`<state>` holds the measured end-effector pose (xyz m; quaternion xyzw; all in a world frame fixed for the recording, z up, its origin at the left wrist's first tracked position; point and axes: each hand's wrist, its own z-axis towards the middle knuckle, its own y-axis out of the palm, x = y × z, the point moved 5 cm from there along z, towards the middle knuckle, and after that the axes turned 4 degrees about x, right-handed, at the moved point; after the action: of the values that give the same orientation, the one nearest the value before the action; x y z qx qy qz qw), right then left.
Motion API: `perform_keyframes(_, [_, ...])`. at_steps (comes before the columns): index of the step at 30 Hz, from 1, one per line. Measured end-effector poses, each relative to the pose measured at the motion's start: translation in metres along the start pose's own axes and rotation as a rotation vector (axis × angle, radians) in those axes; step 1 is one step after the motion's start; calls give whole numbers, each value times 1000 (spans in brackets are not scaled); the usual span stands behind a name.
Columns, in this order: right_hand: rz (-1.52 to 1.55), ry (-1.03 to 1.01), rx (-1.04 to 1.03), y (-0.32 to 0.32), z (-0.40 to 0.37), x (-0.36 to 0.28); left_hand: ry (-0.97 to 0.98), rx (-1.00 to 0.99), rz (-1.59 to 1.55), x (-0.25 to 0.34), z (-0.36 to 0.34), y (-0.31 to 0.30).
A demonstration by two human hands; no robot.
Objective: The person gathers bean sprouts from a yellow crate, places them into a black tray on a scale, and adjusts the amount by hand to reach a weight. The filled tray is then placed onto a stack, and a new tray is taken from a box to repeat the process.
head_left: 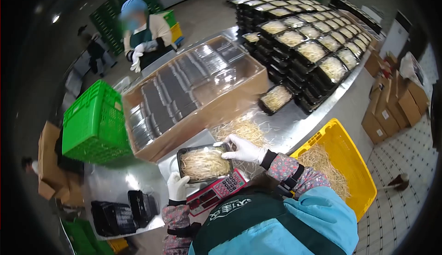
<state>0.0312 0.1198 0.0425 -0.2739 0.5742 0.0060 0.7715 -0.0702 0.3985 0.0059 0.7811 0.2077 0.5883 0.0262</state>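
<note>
A black plastic tray (205, 163) filled with pale, thin strands like bean sprouts is held between my gloved hands above a red scale (216, 193) with a keypad. My left hand (177, 187) grips its lower left corner, thumb over the rim. At the right end, my right hand (245, 150) is closed on the tray's edge, where a shiny transparent film or lid catches the light. Just beyond the tray, a loose heap of sprouts (244, 130) lies on the metal table.
A cardboard box (202, 110) of stacked transparent lids stands ahead, beside a green crate (94, 121). Filled trays (313, 52) are piled at the right; one single tray (276, 99) lies nearer. A yellow bin (357, 163) holds sprouts. Black trays (122, 212) sit left. A co-worker (145, 34) stands opposite.
</note>
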Motion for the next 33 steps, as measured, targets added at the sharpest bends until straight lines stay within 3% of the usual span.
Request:
perform_keyframes(2, [-115, -202, 0, -12, -2, -9, -20, -102, 57, -6, 8, 23])
perform_keyframes(5, [403, 138, -156, -23, -7, 41, 25, -149, 35, -12, 26, 46])
perform_keyframes(7, [522, 223, 61, -53, -18, 63, 74, -233, -55, 3, 19, 79])
perform_keyframes(9, [483, 221, 403, -94, -27, 87, 82, -205, -27, 6, 22, 81])
perform_keyframes(12, [493, 45, 1043, -153, -34, 158, 120, -134, 69, 4, 23, 63])
perform_keyframes(14, [736, 196, 1191, -177, -23, 193, 110, -43, 94, 2, 24, 49])
perform_keyframes(18, [677, 505, 1225, -198, 4, 285, 175, -6, 65, 7, 18, 39])
perform_keyframes(20, [662, 525, 1150, -200, 15, 294, 203, 72, 94, 14, 8, 24])
perform_keyframes(24, [751, 558, 1258, -160, 2, 253, 310, 324, 192, 15, -17, -45])
perform_keyframes(26, [704, 493, 1213, -132, -15, 265, 539, 582, 438, 13, -34, -107])
perform_keyframes(27, [653, 468, 1177, -122, -20, 266, 542, 728, 587, 26, -54, -119])
perform_keyframes(28, [621, 447, 1117, -106, -21, 266, 602, 958, 914, 41, -74, -134])
perform_keyframes(30, [744, 352, 1032, -86, -15, 258, 765, 1213, 1489, 48, -99, -178])
perform_keyframes(31, [828, 327, 951, -81, -11, 262, 602, 1226, 1517, 56, -107, -194])
perform_keyframes(33, [635, 421, 965, -78, -1, 253, 314, 1193, 1613, 37, -113, -233])
